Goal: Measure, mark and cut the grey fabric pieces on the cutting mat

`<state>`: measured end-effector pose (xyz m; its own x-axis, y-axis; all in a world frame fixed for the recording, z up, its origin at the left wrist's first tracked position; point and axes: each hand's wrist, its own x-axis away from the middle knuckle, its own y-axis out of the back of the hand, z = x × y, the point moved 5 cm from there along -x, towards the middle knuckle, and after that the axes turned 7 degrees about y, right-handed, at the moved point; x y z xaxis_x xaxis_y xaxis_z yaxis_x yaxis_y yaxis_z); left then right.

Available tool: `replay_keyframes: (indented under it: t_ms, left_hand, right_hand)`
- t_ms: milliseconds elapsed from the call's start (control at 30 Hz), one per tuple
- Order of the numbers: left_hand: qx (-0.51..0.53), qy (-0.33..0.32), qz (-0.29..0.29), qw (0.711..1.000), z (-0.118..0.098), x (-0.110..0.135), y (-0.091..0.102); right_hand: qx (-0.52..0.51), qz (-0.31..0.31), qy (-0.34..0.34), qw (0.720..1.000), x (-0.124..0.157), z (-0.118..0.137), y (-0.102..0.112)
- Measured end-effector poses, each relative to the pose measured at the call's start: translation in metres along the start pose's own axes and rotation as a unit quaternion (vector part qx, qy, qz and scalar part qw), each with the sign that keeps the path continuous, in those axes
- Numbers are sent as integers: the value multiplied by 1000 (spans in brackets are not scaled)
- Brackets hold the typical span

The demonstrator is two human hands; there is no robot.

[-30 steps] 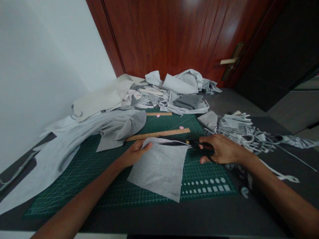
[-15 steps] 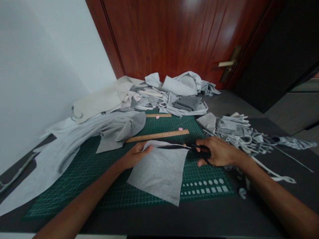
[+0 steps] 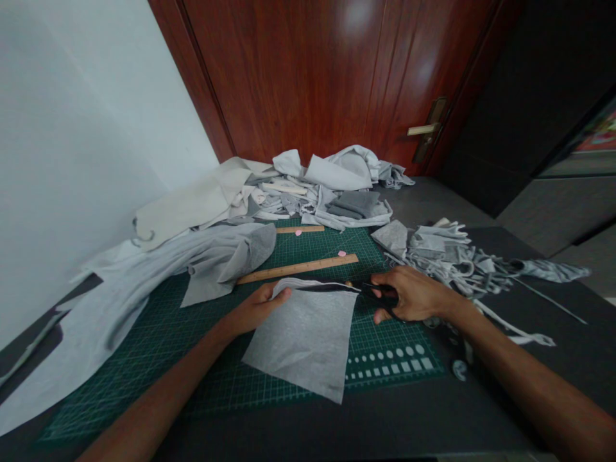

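A square of thin grey fabric (image 3: 301,343) lies on a green cutting mat (image 3: 129,359). My left hand (image 3: 257,310) rests on its upper left corner, fingers pinching the top edge. My right hand (image 3: 414,295) grips black-handled scissors (image 3: 380,294). Their dark blades (image 3: 327,288) lie along the top edge of the fabric, with a narrow strip lifting above them. The blade tips are hidden under the fabric. A wooden ruler (image 3: 298,269) lies just beyond the fabric, apart from both hands.
Heaped grey and white fabric (image 3: 327,192) stands against a red-brown wooden door (image 3: 298,77). Cut grey scraps (image 3: 447,253) lie at right, a large grey cloth (image 3: 144,282) at left. A shorter ruler (image 3: 301,229) and pink markers (image 3: 341,253) sit on the mat. A white wall (image 3: 86,115) rises left.
The whole scene has shifted slightly left and down in view as my head moved. Both hands keep the same hold on the fabric and scissors.
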<state>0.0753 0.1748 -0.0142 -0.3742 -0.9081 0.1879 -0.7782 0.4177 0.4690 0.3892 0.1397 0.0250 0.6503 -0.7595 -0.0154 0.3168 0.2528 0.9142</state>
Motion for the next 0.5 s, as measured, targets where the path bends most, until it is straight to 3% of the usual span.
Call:
replay_keyframes:
  t_ms: [333,500]
  left_hand:
    - [-36,-3,35,999,-13,5,-3]
    - [-54,19,13,998,-12,6,0]
  right_hand:
    - [5,-3,8,1000,1,0,0]
    - [6,0,12,1000,0,0,0]
